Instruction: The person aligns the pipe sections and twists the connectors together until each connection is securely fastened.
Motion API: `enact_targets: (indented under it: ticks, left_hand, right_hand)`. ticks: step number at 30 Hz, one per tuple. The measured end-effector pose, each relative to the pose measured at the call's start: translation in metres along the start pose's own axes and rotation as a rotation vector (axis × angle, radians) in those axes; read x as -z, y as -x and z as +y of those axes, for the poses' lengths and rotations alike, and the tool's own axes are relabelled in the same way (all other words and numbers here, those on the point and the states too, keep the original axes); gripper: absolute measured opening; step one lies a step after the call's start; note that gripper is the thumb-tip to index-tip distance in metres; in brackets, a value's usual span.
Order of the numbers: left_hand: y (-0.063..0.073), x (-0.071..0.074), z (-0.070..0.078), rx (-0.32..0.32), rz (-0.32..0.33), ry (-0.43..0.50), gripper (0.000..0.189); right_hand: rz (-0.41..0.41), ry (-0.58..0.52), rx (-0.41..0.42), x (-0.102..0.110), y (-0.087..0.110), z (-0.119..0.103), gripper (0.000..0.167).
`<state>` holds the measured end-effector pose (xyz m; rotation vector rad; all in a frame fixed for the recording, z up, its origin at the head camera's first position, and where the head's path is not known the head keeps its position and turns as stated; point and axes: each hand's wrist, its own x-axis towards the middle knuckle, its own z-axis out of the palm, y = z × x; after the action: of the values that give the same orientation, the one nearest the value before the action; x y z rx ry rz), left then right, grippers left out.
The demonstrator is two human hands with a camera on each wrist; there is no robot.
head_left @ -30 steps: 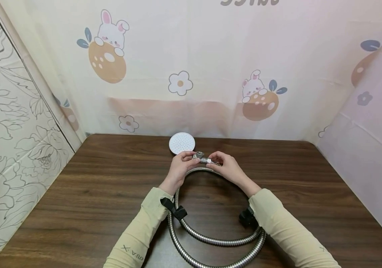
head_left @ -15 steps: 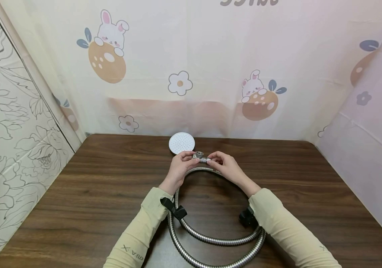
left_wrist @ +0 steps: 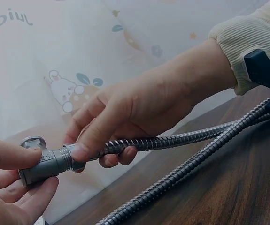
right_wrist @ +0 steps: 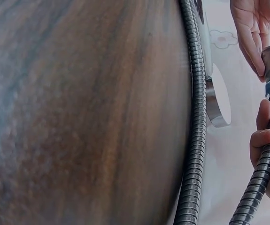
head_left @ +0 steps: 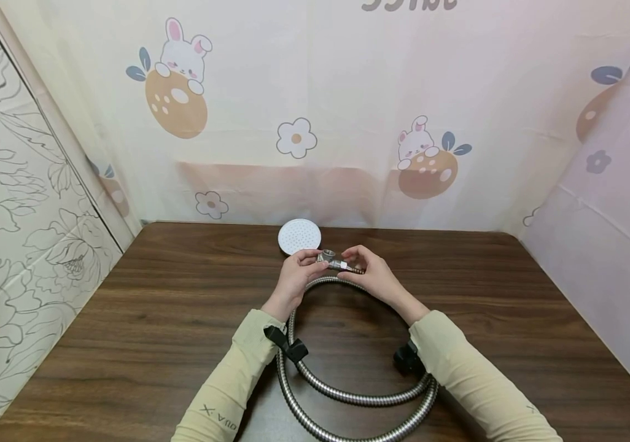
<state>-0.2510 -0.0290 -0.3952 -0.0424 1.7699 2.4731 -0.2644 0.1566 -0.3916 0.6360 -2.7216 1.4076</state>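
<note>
My left hand [head_left: 295, 277] holds a small silver metal fitting [left_wrist: 43, 165] between thumb and fingers; a round port stands up from it. From its threaded end the flexible metal shower hose [left_wrist: 163, 142] leads off, with the nut [left_wrist: 80, 165] against the threads. My right hand [head_left: 377, 277] is at this end of the hose. In the left wrist view its thumb lies on the nut and its lower fingers curl under the hose. Whether the nut is fully seated cannot be told. The hose [head_left: 367, 400] lies in loops between my forearms.
A white round shower head [head_left: 299, 237] lies face up just behind my left hand; its silver side shows in the right wrist view. The dark wooden table [head_left: 182, 270] ends at a printed curtain [head_left: 337, 80]. Black camera straps [head_left: 287, 345] sit at both wrists.
My right thumb and fingers closed nearer the nut half a second ago and now stand wider apart, showing more of the hose end. The left hand and fitting keep their place.
</note>
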Motion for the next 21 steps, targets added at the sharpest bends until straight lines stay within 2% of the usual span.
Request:
enact_targets:
  ticks: [7, 14, 21]
  left_hand:
    - [-0.0009, 0.0007, -0.0011, -0.005, 0.000, -0.007, 0.032]
    - [-0.0025, 0.0010, -0.0013, -0.014, -0.008, -0.014, 0.033]
    - [-0.0004, 0.0003, -0.0017, -0.010, -0.011, -0.015, 0.032]
  right_hand:
    - [0.002, -0.031, 0.034, -0.0006, 0.0003, 0.0006, 0.035]
    - [-0.013, -0.030, -0.003, -0.0008, 0.0005, -0.0010, 0.024]
    - [-0.030, -0.013, -0.022, -0.0014, 0.0003, 0.0012, 0.028]
